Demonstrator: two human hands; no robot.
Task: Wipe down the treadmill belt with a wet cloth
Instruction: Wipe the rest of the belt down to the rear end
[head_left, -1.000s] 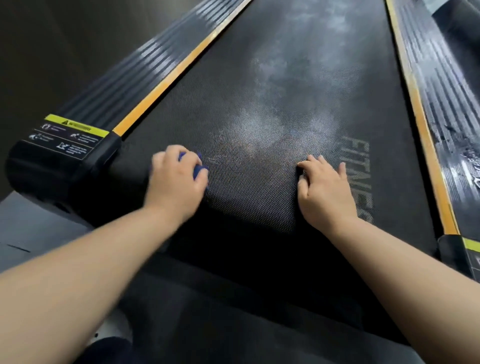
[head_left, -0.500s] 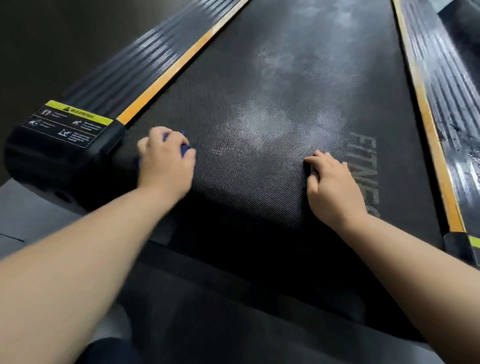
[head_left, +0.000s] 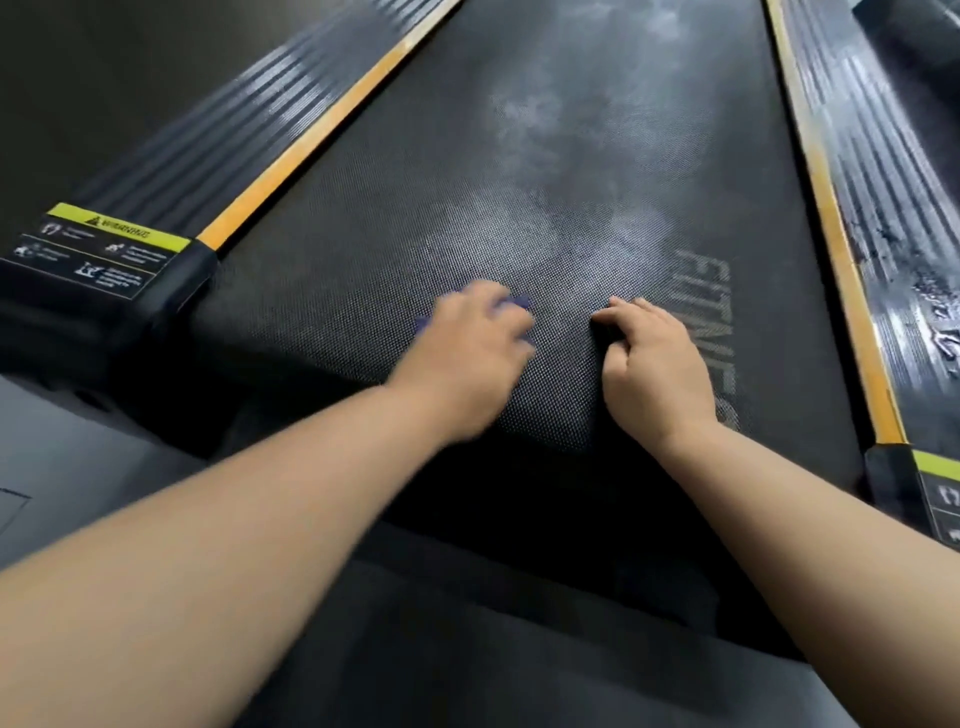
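The black textured treadmill belt (head_left: 545, 156) runs away from me, with pale dusty smears along its middle and faded grey lettering at the right. My left hand (head_left: 467, 364) presses a blue cloth (head_left: 514, 304) onto the belt near its rear end; only the cloth's edges show past the fingers, and the hand is motion-blurred. My right hand (head_left: 652, 369) rests on the belt just right of it, fingers curled with their tips on the surface, holding nothing.
Ribbed black side rails with orange strips flank the belt, the left rail (head_left: 218, 150) and the right rail (head_left: 878, 218). A yellow warning label (head_left: 98, 249) sits on the left rear cap. Grey floor (head_left: 62, 457) lies at the lower left.
My left hand has swept the cloth rightward across the belt, from near the left rail to beside my right hand. The right hand has stayed in place.
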